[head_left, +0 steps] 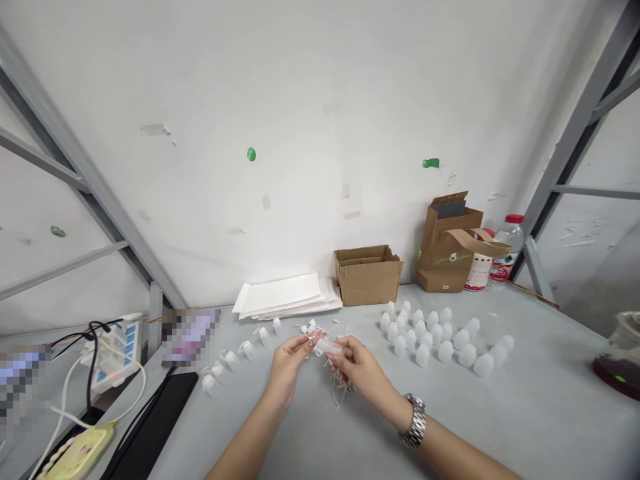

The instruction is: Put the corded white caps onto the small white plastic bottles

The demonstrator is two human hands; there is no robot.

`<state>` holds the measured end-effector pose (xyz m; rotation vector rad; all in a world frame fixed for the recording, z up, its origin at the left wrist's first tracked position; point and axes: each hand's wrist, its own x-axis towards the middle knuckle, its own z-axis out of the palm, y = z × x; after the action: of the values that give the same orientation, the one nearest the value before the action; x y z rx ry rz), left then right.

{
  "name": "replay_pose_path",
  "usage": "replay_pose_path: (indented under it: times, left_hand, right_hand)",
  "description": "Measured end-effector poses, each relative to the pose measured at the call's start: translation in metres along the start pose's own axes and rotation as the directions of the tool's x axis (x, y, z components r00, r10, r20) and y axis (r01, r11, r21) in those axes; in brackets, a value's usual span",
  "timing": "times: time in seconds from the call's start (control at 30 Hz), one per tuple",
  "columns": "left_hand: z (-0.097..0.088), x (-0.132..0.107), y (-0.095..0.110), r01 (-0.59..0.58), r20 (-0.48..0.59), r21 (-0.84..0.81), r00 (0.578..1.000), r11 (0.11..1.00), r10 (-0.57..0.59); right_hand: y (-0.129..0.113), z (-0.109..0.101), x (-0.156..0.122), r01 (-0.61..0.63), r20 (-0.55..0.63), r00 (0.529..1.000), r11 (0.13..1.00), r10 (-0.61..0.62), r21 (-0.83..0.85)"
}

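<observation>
My left hand (289,365) is closed, its fingertips pinching a small white plastic piece (311,338) whose exact shape is partly hidden. Close beside it, my right hand (359,364) grips a short translucent plastic tube (329,346) that lies tilted toward the left fingers. Small white plastic parts (312,326) with thin strips are piled behind and under the hands. A thin white loop (339,399) shows below the right fingers. To the left stands a slanting row of small white capped bottles (247,349). Several frosted dome-topped pieces (445,351) stand upright on the right.
White envelopes (280,297) and a cardboard box (369,283) sit against the wall. Further right are a brown paper bag (445,257) and a red-capped bottle (509,243). A phone (193,339), a black bar (155,427) and a power strip (120,357) with cables occupy the left.
</observation>
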<state>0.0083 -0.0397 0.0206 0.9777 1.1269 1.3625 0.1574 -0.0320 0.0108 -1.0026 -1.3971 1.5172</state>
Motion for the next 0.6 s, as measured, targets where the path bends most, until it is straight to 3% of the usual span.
replay_pose_path:
  times: [0.23, 0.33, 0.43, 0.5, 0.6]
  left_hand:
    - [-0.0016, -0.0015, 0.0078, 0.02, 0.085, -0.015, 0.996, 1.0, -0.019]
    - [-0.0024, -0.001, 0.0064, 0.017, 0.065, -0.039, 0.998, 0.999, -0.014]
    - [-0.0034, -0.0006, 0.0053, 0.018, 0.054, -0.028, 0.998, 0.999, -0.017]
    - [-0.0035, -0.0006, 0.0059, 0.004, 0.062, -0.014, 0.998, 1.0, -0.004]
    - [-0.0021, -0.0015, 0.0079, -0.035, 0.067, -0.001, 0.997, 0.999, 0.035]
  right_hand:
    - [-0.0018, 0.0028, -0.0026, -0.155, 0.233, 0.962, 0.987, 0.142, 0.038]
    - [-0.0036, 0.0037, -0.0045, -0.035, 0.094, 0.995, 0.999, 0.034, 0.011]
    - [-0.0039, 0.0037, -0.0057, 0.07, -0.031, 0.997, 0.998, -0.07, -0.003]
    - [-0.0038, 0.003, -0.0055, 0.038, 0.032, 0.999, 0.999, -0.039, 0.016]
    - [-0.0037, 0.0027, -0.0046, -0.115, 0.211, 0.973, 0.99, 0.097, 0.077]
